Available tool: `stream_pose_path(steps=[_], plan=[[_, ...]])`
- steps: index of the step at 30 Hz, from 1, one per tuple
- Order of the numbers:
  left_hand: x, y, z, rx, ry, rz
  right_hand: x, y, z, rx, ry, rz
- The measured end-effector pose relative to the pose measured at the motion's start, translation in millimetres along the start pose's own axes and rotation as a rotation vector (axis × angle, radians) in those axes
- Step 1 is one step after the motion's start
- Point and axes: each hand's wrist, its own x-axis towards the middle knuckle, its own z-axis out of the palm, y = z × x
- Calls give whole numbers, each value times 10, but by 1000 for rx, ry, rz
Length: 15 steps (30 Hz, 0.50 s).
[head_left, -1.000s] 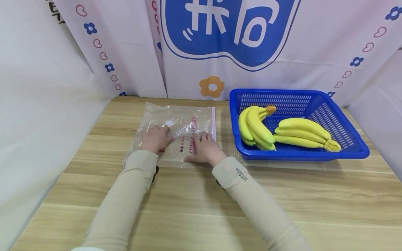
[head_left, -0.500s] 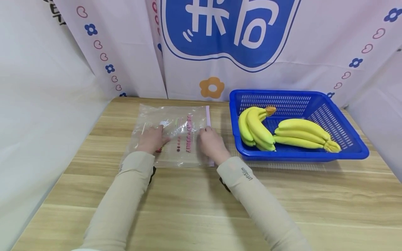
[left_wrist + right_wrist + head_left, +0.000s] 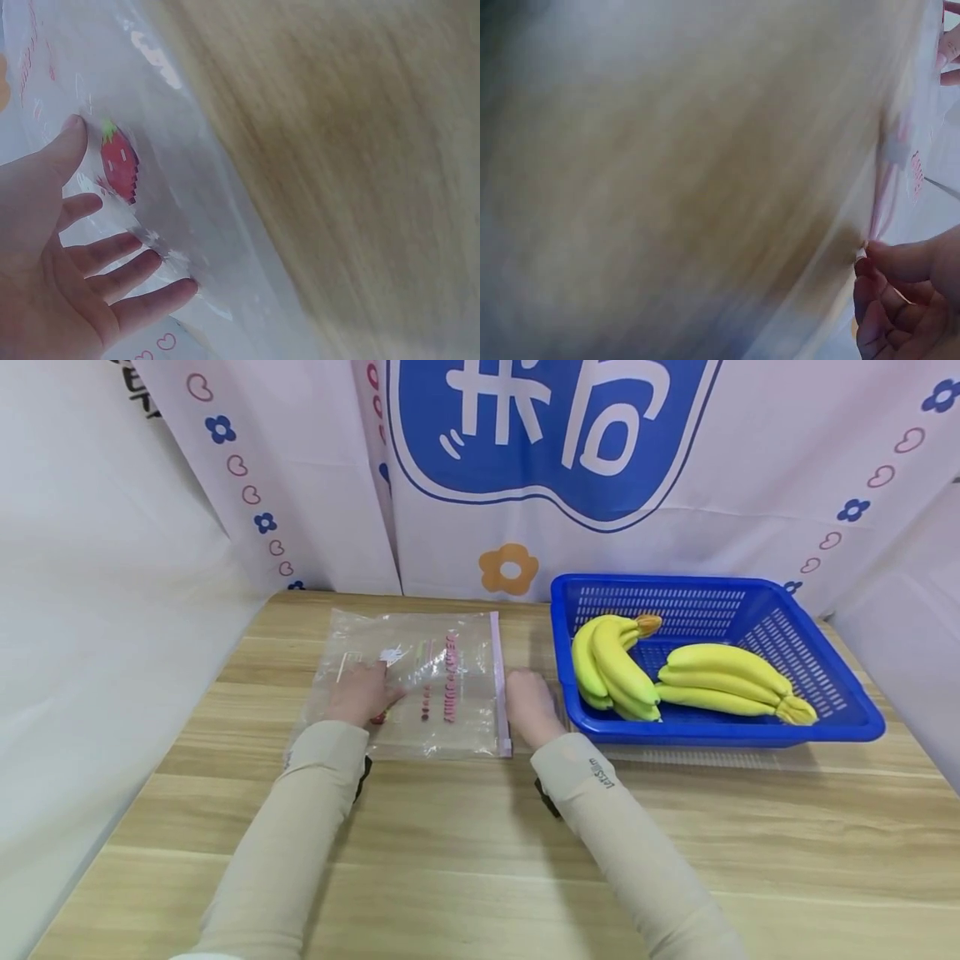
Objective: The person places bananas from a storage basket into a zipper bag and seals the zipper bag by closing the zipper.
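A clear plastic zip bag (image 3: 468,735) with pink and red printing lies flat on the wooden table (image 3: 420,860). Its pink closure strip (image 3: 498,685) runs along the right side, with a small slider (image 3: 506,747) at the near end. My left hand (image 3: 357,693) rests on the left part of the bag, its fingers spread beside a printed strawberry (image 3: 120,163) in the left wrist view. Just right of the strip is my right hand (image 3: 531,706), fingers curled. In the right wrist view its thumb (image 3: 900,259) nearly meets the index finger close to the bag's edge; nothing is clearly seen between them.
A blue plastic basket (image 3: 720,731) stands at the back right, close to my right hand. Inside lie two bunches of bananas, one on the left (image 3: 615,668) and one on the right (image 3: 727,681). A printed cloth (image 3: 450,560) hangs behind the table.
The bag first shifted slightly left, then stayed put. My right hand went from spread on the bag, across the strip, to just right of it, its fingers curling. My left hand shifted slightly left.
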Motion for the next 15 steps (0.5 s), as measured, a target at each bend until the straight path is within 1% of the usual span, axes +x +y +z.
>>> stream_pose_path(steps=[5, 9, 11, 15], plan=[[3, -6, -8, -7, -7, 2, 12, 13, -16, 43, -20, 6], [0, 1, -19, -17, -14, -3, 22, 15, -26, 77, -38, 26], [-5, 6, -21, -16, -14, -6, 26, 15, -27, 111, -45, 48], [-3, 13, -16, -1, -1, 0, 29, 13, -28, 160, -27, 67]])
